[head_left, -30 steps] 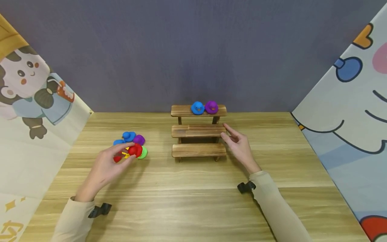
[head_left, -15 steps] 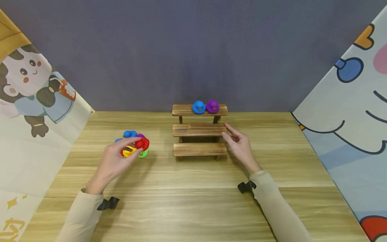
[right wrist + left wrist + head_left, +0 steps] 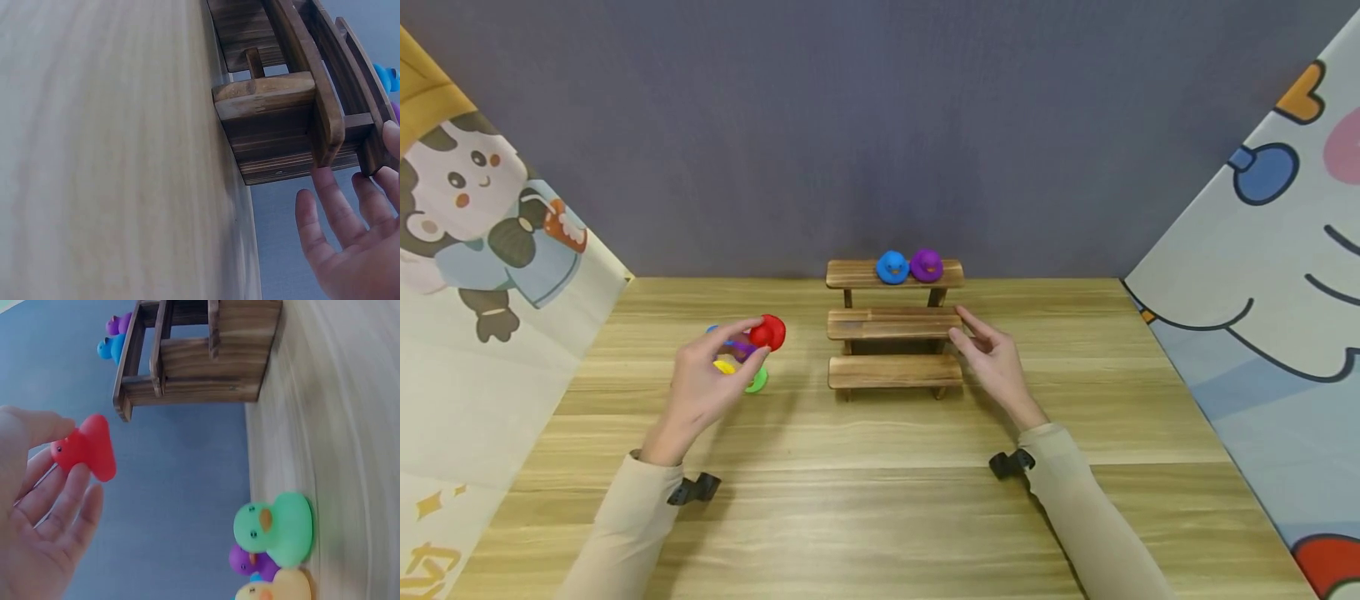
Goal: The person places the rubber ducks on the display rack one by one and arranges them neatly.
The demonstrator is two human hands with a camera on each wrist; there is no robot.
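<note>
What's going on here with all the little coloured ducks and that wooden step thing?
A person sits at a wooden table. Their left hand pinches a red duck and holds it in the air above a small pile of ducks, green, purple and yellow among them. Their right hand rests with fingers against the right end of a three-step wooden stand. A blue duck and a purple duck sit side by side on the top step; the two lower steps hold nothing.
</note>
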